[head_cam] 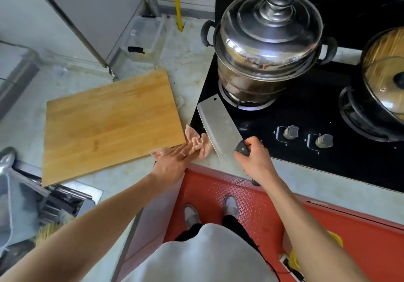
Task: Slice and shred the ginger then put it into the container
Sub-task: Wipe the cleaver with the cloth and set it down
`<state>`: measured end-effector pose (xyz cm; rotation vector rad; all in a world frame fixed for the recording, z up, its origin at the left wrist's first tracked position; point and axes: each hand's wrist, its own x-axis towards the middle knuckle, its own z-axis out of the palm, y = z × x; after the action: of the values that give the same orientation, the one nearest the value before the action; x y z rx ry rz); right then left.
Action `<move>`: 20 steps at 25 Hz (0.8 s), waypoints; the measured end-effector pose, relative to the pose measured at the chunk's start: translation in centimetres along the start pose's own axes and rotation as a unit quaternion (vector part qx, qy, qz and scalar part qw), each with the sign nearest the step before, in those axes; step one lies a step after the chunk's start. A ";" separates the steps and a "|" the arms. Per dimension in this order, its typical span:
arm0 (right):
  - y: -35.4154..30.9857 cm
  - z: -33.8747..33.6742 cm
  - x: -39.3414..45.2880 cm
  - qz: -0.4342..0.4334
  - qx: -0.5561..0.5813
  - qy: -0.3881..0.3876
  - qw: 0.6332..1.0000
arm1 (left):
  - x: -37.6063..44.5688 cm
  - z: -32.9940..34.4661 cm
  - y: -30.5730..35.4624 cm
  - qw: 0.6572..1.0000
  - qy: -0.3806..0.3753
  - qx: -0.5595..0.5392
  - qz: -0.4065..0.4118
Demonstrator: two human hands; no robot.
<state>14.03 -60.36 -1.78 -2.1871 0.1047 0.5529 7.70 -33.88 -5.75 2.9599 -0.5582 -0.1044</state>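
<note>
A bare rectangular wooden cutting board (109,124) is lying on the pale stone counter (188,63). My left hand (172,161) is resting flat just beside its near right corner, fingers straight, pressing on a crumpled pink cloth (200,142). My right hand (254,159) is gripping the black handle of a broad steel cleaver (218,122), its blade hanging over the black glass hob's (306,106) edge. Behind it a lidded steel steamer pot (266,45) is sitting on a burner. I cannot see the ginger or its container.
</note>
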 end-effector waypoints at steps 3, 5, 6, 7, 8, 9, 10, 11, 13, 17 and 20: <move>0.1 -0.1 -0.1 -0.008 0.003 -0.007 1.000 | 0.9 1.4 5.4 0.985 0.000 -0.086 -0.147; 0.0 -0.4 -0.1 -0.009 0.010 -0.006 1.000 | 0.7 1.8 7.0 0.988 0.003 -0.099 -0.120; -0.2 -0.6 0.0 -0.014 0.008 -0.004 1.000 | -0.1 1.6 6.2 0.992 0.018 -0.082 -0.093; -0.3 -0.8 0.1 -0.018 0.001 -0.004 1.000 | -1.2 1.5 4.9 0.993 0.039 -0.066 -0.086; -0.4 -0.8 0.3 -0.020 -0.004 -0.008 1.000 | -2.6 1.1 3.5 0.991 0.044 -0.062 -0.107; -0.8 -0.8 0.5 -0.020 -0.005 -0.013 1.000 | -4.0 0.7 2.6 0.986 0.057 -0.067 -0.144; -1.2 -0.5 0.9 -0.018 -0.001 -0.017 1.000 | -5.2 0.2 2.0 0.973 0.070 -0.096 -0.197; -1.8 -0.2 1.3 -0.015 0.005 -0.018 1.000 | -5.8 -0.3 1.9 0.951 0.083 -0.146 -0.258; -3.1 0.7 2.3 -0.010 0.023 -0.015 1.000 | -5.7 -2.2 3.0 0.865 0.135 -0.266 -0.404; -5.6 2.5 5.3 0.005 0.069 -0.006 0.998 | -4.8 -5.1 3.5 0.572 0.261 -0.550 -0.549; -6.6 3.1 6.7 0.018 0.041 0.016 0.999 | -4.7 -6.6 3.3 0.391 0.298 -0.727 -0.480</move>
<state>20.67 -53.03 -1.48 -2.1177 0.1809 0.5248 2.71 -34.46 1.45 0.9443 0.9571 0.2450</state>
